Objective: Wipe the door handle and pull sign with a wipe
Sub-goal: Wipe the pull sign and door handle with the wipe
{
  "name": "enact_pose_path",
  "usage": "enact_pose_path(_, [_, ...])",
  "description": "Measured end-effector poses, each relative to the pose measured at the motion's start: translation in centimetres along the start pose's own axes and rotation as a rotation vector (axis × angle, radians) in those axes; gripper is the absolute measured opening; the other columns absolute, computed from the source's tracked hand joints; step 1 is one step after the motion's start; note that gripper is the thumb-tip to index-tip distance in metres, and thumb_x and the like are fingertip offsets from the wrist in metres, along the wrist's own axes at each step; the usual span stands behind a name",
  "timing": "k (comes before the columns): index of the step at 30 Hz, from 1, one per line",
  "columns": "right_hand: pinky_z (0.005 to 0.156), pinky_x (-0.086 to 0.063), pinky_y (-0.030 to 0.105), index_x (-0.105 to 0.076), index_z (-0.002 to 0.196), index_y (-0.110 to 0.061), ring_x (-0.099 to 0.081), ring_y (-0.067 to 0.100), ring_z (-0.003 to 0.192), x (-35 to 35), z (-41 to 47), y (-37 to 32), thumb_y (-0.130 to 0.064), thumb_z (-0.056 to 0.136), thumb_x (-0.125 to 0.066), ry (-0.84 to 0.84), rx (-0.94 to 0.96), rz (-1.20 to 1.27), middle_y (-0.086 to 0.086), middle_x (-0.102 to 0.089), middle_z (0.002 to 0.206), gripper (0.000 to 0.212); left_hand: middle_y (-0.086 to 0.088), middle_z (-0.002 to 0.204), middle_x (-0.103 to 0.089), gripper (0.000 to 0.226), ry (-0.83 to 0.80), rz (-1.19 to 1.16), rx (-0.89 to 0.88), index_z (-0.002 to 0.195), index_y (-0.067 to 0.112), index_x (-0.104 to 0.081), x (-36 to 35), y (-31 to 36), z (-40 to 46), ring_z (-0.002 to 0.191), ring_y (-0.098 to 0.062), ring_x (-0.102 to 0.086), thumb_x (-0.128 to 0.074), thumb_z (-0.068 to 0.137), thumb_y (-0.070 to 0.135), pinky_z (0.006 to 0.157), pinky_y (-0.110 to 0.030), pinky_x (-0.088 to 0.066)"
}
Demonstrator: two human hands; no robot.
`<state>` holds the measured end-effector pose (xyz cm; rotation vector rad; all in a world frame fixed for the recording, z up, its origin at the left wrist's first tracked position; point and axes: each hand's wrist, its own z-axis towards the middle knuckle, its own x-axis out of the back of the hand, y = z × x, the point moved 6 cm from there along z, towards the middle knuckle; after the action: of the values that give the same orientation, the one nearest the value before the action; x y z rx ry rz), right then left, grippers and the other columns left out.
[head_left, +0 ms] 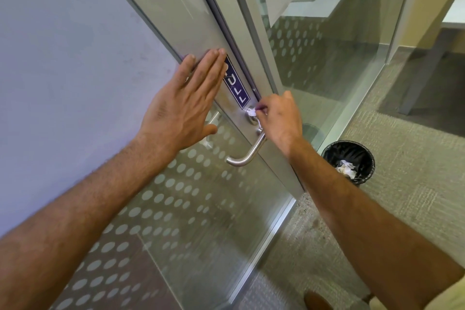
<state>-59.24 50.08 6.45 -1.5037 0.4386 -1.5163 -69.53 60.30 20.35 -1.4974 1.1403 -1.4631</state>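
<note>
While left hand [181, 106] braces door, right hand [279, 118] presses wipe [252, 112] above handle [247, 153].

A single wide-angle head camera looks forward and down, close to the door [161, 10], both forearms entering from the frame's lower corners.

Two bare forearms are seen, both uncovered from wrist to frame edge, with fine dark hair along them. No watch, ring or band is worn on the left hand [180, 106] or the right hand [280, 121]. Nails are cut short; knuckles and tendons are visible on the backs. A pale cream sleeve edge [450, 296] is seen at the near right corner, by the upper right arm. A brown shoe toe [317, 301] is visible at the near edge.
</note>
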Motion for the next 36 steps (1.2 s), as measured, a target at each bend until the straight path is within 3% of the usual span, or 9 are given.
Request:
enact_pose_path(3, [0.069,-0.049,0.028,-0.076,0.087,-0.021,-0.056,0.017,0.077,-0.5,0.6,2.7,-0.019,0.087,-0.073,-0.1,-0.176,0.093,0.003,-0.063,0.085,0.003,-0.026,0.173,0.016,0.122,0.013,0.01,-0.008,0.165,-0.005,0.014,-0.3,0.1,0.0,0.164,-0.035,0.007,-0.003,0.087,0.087,0.133,-0.049,-0.003])
enact_pose_path(7, [0.047,-0.049,0.023,-0.065,0.075,-0.007,-0.053,0.02,0.054,-1.3,-1.5,5.6,0.001,0.089,-0.065,-0.259,-0.467,0.76,0.015,-0.062,0.067,0.016,-0.025,0.173,0.014,0.122,0.023,0.0,-0.008,0.166,-0.003,0.011,-0.2,0.1,0.0,0.164,-0.034,0.005,-0.006,0.086,0.088,0.133,-0.048,-0.005])
enact_pose_path(12, [0.06,-0.056,0.031,-0.066,0.108,-0.016,-0.063,0.024,0.071,-0.1,-4.2,5.1,0.006,0.092,-0.06,-0.095,-0.416,1.053,0.017,-0.066,0.092,0.028,-0.025,0.174,0.01,0.124,0.058,-0.006,-0.008,0.166,-0.004,0.008,0.0,0.0,0.0,0.164,-0.034,0.002,-0.01,0.086,0.089,0.133,-0.048,-0.004])
enact_pose_path(19, [0.084,-0.059,0.031,-0.069,0.099,0.001,-0.067,0.033,0.111,0.2,-3.8,1.7,0.015,0.087,-0.043,-0.213,-0.553,1.733,0.022,-0.066,0.123,0.032,-0.026,0.174,0.012,0.124,0.058,-0.021,0.002,0.165,-0.005,0.009,-0.1,0.0,0.0,0.164,-0.035,0.003,-0.015,0.088,0.088,0.131,-0.05,0.001])
enact_pose_path(22, [0.078,-0.06,0.03,-0.062,0.101,0.0,-0.072,0.031,0.094,0.5,-3.7,1.9,0.013,0.087,-0.051,-0.199,-0.548,1.743,0.027,-0.061,0.121,0.022,-0.025,0.174,0.011,0.124,0.073,-0.02,0.008,0.166,-0.005,0.008,-0.2,0.0,0.0,0.164,-0.035,0.003,-0.016,0.088,0.088,0.131,-0.05,0.0])
enact_pose_path(26, [0.081,-0.06,0.034,-0.055,0.118,-0.008,-0.071,0.023,0.089,-0.2,-3.3,0.7,0.017,0.083,-0.055,-0.37,-0.452,1.721,0.01,-0.057,0.108,0.043,-0.024,0.174,0.008,0.124,0.094,-0.01,0.001,0.167,-0.004,0.004,-0.1,0.0,0.0,0.164,-0.034,0.0,-0.02,0.087,0.088,0.132,-0.05,-0.002])
enact_pose_path(29, [0.075,-0.053,0.034,-0.06,0.096,-0.013,-0.064,0.018,0.079,-0.6,-3.1,-0.2,0.012,0.085,-0.057,-0.42,-0.365,1.589,0.002,-0.065,0.081,0.027,-0.024,0.175,0.007,0.125,0.094,-0.009,0.005,0.167,-0.004,0.003,0.0,-0.1,0.1,0.164,-0.034,0.0,-0.021,0.086,0.088,0.132,-0.05,-0.002])
enact_pose_path(32, [0.056,-0.053,0.024,-0.06,0.083,-0.013,-0.069,0.017,0.074,-1.1,-2.8,-0.7,0.016,0.09,-0.051,-0.357,-0.395,1.486,0.002,-0.076,0.08,0.031,-0.023,0.175,0.006,0.124,0.097,-0.003,0.003,0.167,-0.003,0.001,0.0,-0.1,0.0,0.164,-0.034,-0.001,-0.021,0.086,0.088,0.131,-0.05,-0.002])
enact_pose_path(36, [0.076,-0.06,0.024,-0.074,0.079,-0.002,-0.073,0.026,0.095,-1.1,-2.2,-1.3,0.011,0.085,-0.053,-0.357,-0.402,1.528,0.016,-0.077,0.092,0.026,-0.023,0.175,0.003,0.124,0.1,0.018,-0.002,0.167,-0.003,-0.002,0.1,0.0,0.0,0.164,-0.033,-0.003,-0.022,0.086,0.089,0.131,-0.049,-0.003])
